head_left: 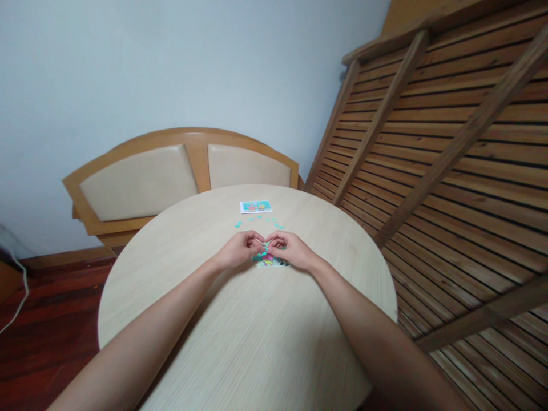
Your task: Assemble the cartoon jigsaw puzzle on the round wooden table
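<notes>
My left hand and my right hand meet at the middle of the round table, fingertips nearly touching. Between them, both hands pinch a small pale-edged jigsaw piece; the fingers hide much of it. Just beneath lies a partly joined jigsaw puzzle, turquoise with pink and yellow in its picture. My hands cover its upper part and sides. Beyond the fingers, loose turquoise jigsaw pieces are scattered in a rough arc. A picture card in matching colours lies flat behind them.
The round pale wood table spreads under both forearms. A headboard with cream panels stands behind it against the wall. Wooden slats lean along the right side, close to the table's edge. A white cable hangs at far left.
</notes>
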`<state>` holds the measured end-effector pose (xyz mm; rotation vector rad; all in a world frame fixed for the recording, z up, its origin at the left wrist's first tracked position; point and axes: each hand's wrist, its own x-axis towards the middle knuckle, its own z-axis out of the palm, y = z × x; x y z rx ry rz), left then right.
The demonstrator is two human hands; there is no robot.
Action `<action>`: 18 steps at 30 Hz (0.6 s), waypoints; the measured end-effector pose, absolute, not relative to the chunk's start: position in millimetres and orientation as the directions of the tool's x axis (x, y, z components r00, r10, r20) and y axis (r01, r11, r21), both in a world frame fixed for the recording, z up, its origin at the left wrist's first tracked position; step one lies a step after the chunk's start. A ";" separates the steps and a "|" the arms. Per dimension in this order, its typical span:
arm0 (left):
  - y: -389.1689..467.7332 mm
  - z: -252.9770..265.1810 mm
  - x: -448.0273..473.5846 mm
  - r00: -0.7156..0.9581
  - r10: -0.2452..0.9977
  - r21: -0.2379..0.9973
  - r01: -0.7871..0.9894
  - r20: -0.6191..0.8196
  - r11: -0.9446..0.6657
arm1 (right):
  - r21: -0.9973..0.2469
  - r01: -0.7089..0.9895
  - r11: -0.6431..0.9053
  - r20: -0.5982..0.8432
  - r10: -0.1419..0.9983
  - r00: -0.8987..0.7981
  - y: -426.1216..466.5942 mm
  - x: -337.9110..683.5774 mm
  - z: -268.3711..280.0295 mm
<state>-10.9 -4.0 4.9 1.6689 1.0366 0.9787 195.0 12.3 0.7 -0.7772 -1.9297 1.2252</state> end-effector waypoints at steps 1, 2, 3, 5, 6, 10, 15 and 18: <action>-4.7 6.3 -10.0 0.327 0.931 0.951 0.200 0.162 -0.236 | -0.922 0.113 0.370 0.243 0.781 -0.575 12.2 195.1 0.3; -5.3 7.5 -9.0 0.324 0.931 0.951 0.192 0.170 -0.241 | -0.922 0.115 0.371 0.239 0.775 -0.585 12.2 195.1 -0.2; -5.9 8.2 -8.0 0.320 0.931 0.953 0.183 0.176 -0.243 | -0.921 0.117 0.373 0.236 0.768 -0.595 12.2 195.0 -0.7; -6.7 8.6 -6.1 0.309 0.934 0.957 0.164 0.180 -0.239 | -0.918 0.119 0.379 0.232 0.755 -0.613 12.0 194.7 -1.4; -7.0 8.3 -5.3 0.303 0.936 0.960 0.156 0.179 -0.234 | -0.915 0.119 0.385 0.236 0.750 -0.617 12.0 194.4 -1.4; -8.3 7.8 -3.4 0.288 0.942 0.966 0.139 0.171 -0.218 | -0.900 0.112 0.421 0.280 0.756 -0.591 12.5 194.3 0.6; -8.5 12.5 -5.3 0.273 0.942 0.957 0.160 0.194 -0.244 | -0.917 0.098 0.386 0.283 0.805 -0.522 13.8 195.2 2.3; -7.4 13.8 -7.3 0.256 0.943 0.944 0.193 0.214 -0.267 | -0.935 0.090 0.343 0.247 0.812 -0.529 13.0 195.4 2.1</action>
